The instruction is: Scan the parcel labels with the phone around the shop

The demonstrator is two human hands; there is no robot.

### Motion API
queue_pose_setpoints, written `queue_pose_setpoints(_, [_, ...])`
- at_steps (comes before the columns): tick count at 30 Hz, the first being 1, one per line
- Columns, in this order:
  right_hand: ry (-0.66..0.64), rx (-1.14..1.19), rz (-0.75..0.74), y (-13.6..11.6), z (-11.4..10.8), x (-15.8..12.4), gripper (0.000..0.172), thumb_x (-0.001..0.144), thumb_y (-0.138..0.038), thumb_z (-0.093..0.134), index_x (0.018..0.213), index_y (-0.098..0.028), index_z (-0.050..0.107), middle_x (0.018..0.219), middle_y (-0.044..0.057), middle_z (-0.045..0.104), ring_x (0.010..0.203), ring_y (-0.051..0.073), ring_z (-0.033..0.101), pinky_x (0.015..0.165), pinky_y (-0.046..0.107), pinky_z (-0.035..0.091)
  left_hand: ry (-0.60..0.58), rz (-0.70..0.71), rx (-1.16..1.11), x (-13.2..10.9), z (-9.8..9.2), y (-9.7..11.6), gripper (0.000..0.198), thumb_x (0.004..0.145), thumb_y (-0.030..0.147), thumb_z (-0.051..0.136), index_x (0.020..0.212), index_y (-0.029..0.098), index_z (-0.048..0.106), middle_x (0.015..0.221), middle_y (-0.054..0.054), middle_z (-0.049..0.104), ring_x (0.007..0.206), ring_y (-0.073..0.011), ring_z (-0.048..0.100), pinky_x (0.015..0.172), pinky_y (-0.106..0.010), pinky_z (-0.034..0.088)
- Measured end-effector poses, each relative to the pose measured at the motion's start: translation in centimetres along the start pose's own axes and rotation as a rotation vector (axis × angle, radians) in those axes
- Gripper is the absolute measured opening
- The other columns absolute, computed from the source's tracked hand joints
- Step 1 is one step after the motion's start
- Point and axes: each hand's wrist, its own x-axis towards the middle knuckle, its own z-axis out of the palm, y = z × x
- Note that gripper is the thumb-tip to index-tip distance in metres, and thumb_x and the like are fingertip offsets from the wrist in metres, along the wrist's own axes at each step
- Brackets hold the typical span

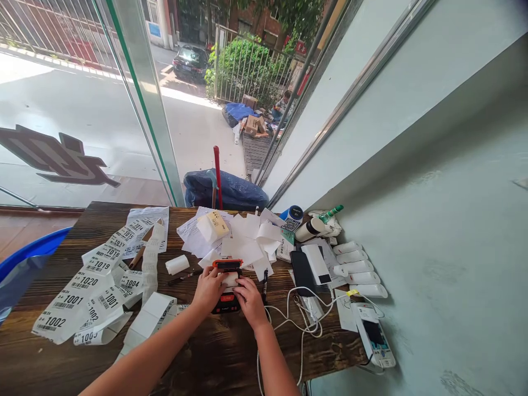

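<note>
A small orange and black label printer [226, 267] lies on the dark wooden table [206, 352], with a white paper roll [231, 279] showing in its open top. My left hand [208, 290] grips the printer's left side with curled fingers. My right hand [251, 300] rests on its right side, fingers bent onto the roll. A black pen [264, 281] lies just right of my right hand.
Long strips of numbered labels [78, 300] spread over the table's left. A loose white roll [177, 264] and crumpled papers [243, 242] lie behind the printer. At right are a black phone [302, 271], several white rolls [358, 268], white cables [305, 319] and a handheld scanner [375, 338]. Glass doors stand beyond.
</note>
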Motion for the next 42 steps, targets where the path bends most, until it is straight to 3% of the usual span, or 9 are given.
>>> queue_pose_setpoints(4, [0.005, -0.001, -0.002, 0.1, 0.1, -0.1, 0.021, 0.09, -0.016, 0.057, 0.094, -0.025, 0.074, 0.107, 0.012, 0.07, 0.111, 0.028, 0.059, 0.095, 0.049, 0.052, -0.023, 0.02, -0.007, 0.1, 0.0, -0.1, 0.044, 0.082, 0.013, 0.05, 0.122, 0.028, 0.063, 0.127, -0.004, 0.063, 0.12, -0.0276, 0.049, 0.096, -0.042, 0.043])
queue_pose_setpoints(8, [0.004, 0.006, -0.002, 0.1, 0.0, 0.0, 0.017, 0.09, -0.016, 0.058, 0.092, -0.024, 0.074, 0.101, 0.011, 0.071, 0.11, 0.027, 0.059, 0.095, 0.047, 0.052, -0.014, -0.025, -0.009, 0.6, 0.2, 0.1, 0.052, 0.076, 0.007, 0.052, 0.123, 0.026, 0.063, 0.128, -0.008, 0.061, 0.115, -0.0296, 0.051, 0.095, -0.042, 0.044])
queue_pose_setpoints(13, [0.001, 0.01, 0.0, -0.2, -0.1, 0.1, 0.018, 0.091, -0.018, 0.056, 0.092, -0.024, 0.073, 0.098, 0.01, 0.07, 0.11, 0.027, 0.059, 0.094, 0.046, 0.052, -0.005, 0.021, -0.036, 0.5, 0.1, 0.0, 0.04, 0.081, 0.016, 0.051, 0.114, 0.031, 0.069, 0.125, -0.006, 0.063, 0.119, -0.0312, 0.048, 0.097, -0.046, 0.043])
queue_pose_setpoints(20, [-0.01, 0.003, 0.011, -0.5, -0.1, 0.3, 0.02, 0.091, -0.017, 0.054, 0.09, -0.023, 0.073, 0.092, 0.01, 0.07, 0.108, 0.028, 0.058, 0.093, 0.047, 0.051, 0.039, -0.023, -0.073, 0.8, 0.5, -0.1, 0.042, 0.074, 0.01, 0.053, 0.108, 0.025, 0.072, 0.119, -0.003, 0.068, 0.114, -0.0279, 0.053, 0.098, -0.043, 0.045])
queue_pose_setpoints(30, [-0.029, -0.062, -0.004, -0.8, 0.0, 0.9, 0.019, 0.091, -0.015, 0.051, 0.083, -0.023, 0.066, 0.085, 0.008, 0.066, 0.101, 0.028, 0.055, 0.088, 0.045, 0.052, 0.017, 0.147, -0.029, -0.2, 0.0, -0.5, 0.038, 0.086, 0.015, 0.047, 0.118, 0.024, 0.066, 0.125, -0.006, 0.064, 0.117, -0.0257, 0.053, 0.101, -0.039, 0.044])
queue_pose_setpoints(33, [-0.01, -0.088, -0.02, -0.7, 0.3, 0.9, 0.019, 0.092, -0.016, 0.049, 0.082, -0.022, 0.063, 0.083, 0.007, 0.065, 0.095, 0.026, 0.055, 0.086, 0.044, 0.052, 0.111, 0.173, 0.006, -0.3, -0.5, -0.4, 0.043, 0.092, 0.018, 0.039, 0.127, 0.031, 0.059, 0.136, -0.004, 0.057, 0.125, -0.0245, 0.048, 0.107, -0.043, 0.037])
queue_pose_setpoints(36, [0.012, -0.117, -0.045, -0.8, 0.5, 0.8, 0.019, 0.093, -0.015, 0.048, 0.083, -0.022, 0.062, 0.083, 0.006, 0.064, 0.094, 0.025, 0.056, 0.086, 0.042, 0.052, 0.277, 0.17, 0.081, 0.5, -1.1, -0.6, 0.05, 0.09, 0.02, 0.041, 0.14, 0.02, 0.045, 0.148, -0.011, 0.043, 0.137, -0.0291, 0.036, 0.114, -0.05, 0.027])
queue_pose_setpoints(38, [0.037, -0.147, -0.059, -0.8, 0.6, 0.5, 0.019, 0.094, -0.016, 0.047, 0.084, -0.022, 0.063, 0.085, 0.007, 0.063, 0.094, 0.025, 0.056, 0.085, 0.041, 0.053, 0.293, 0.205, 0.104, 1.1, -1.2, -0.9, 0.051, 0.087, 0.019, 0.044, 0.138, 0.011, 0.045, 0.14, -0.015, 0.05, 0.131, -0.0289, 0.042, 0.113, -0.048, 0.031])
queue_pose_setpoints(42, [0.131, -0.24, -0.074, -0.5, 0.8, -0.5, 0.017, 0.095, -0.022, 0.049, 0.095, -0.019, 0.066, 0.097, 0.012, 0.061, 0.093, 0.026, 0.056, 0.08, 0.042, 0.054, 0.246, 0.339, 0.099, 0.4, -0.8, -2.0, 0.043, 0.084, 0.012, 0.041, 0.123, 0.016, 0.059, 0.116, -0.009, 0.065, 0.109, -0.0215, 0.057, 0.101, -0.037, 0.047])
